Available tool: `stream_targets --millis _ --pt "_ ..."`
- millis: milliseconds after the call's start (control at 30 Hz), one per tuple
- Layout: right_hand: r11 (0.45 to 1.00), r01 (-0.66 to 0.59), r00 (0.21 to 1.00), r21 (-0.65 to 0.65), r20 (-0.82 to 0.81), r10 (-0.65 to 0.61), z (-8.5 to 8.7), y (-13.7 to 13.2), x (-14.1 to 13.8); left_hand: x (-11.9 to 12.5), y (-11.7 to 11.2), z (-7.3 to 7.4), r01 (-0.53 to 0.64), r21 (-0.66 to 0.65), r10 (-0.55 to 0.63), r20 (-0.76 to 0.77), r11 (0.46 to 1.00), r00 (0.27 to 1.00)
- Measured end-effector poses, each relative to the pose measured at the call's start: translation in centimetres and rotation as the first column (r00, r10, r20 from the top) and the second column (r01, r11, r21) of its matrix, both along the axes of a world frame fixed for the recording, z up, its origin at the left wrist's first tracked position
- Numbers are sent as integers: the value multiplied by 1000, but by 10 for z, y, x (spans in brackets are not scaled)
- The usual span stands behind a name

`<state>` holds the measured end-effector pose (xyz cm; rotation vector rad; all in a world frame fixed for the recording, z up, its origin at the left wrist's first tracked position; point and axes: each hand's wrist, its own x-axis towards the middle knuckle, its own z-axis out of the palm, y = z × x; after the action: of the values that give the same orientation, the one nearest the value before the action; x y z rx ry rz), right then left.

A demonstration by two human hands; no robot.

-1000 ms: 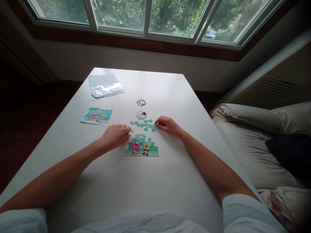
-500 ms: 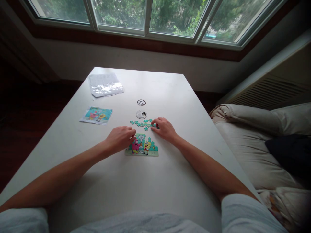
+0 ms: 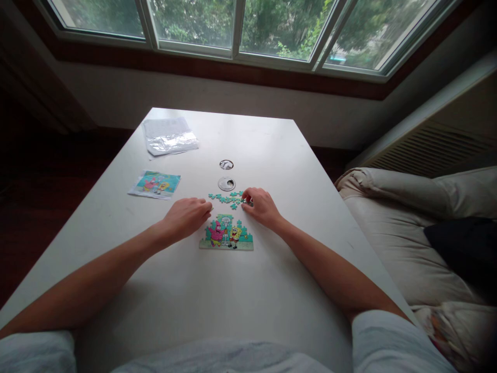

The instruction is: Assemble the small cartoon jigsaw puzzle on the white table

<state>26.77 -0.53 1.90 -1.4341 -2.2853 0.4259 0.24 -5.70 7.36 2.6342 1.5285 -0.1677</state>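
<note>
A partly joined jigsaw puzzle [image 3: 226, 235] with cartoon figures lies on the white table in front of me, its upper edge uneven. Just beyond it is a loose cluster of teal puzzle pieces [image 3: 225, 199]. At the puzzle's upper left, my left hand [image 3: 190, 215] has its fingers pinched together; a tiny bit of a puzzle piece [image 3: 212, 209] shows at the fingertips. My right hand [image 3: 262, 207] rests at the right end of the loose pieces, thumb and forefinger curved and apart, and its fingers partly cover that end.
A printed picture sheet [image 3: 155, 184] in a clear wrapper lies on the left, with papers in a plastic sleeve [image 3: 171, 137] behind it. Two round inserts, a nearer disc [image 3: 226, 184] and a farther hole [image 3: 226, 165], sit in the tabletop [image 3: 217, 295]. Right of the table stands a beige sofa [image 3: 380, 238].
My left hand has drawn back from the joined puzzle, leftward and slightly up, uncovering its upper left part. My right hand stays by the loose pieces with little movement.
</note>
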Motion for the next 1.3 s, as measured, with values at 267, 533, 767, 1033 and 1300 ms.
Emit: stream_targets --millis 267,533,767,1033,1300 --pt "996 -37 971 -78 -240 17 -5 0 1 18 -53 34 204 -74 -208 -51 976 977" --pt "978 -184 882 -96 -454 122 -3 -7 -8 37 -86 12 306 -69 -311 -61 949 949" --pt "957 -257 858 -136 -488 161 -5 -11 -13 44 -85 3 348 -49 -350 -44 936 936" --pt "928 -339 860 -157 -452 238 -8 -15 -15 47 -86 -3 369 -22 -369 -28 929 929" --pt "942 -323 889 -85 -369 272 -11 -15 -18 47 -86 -3 372 -23 -373 -27 928 928"
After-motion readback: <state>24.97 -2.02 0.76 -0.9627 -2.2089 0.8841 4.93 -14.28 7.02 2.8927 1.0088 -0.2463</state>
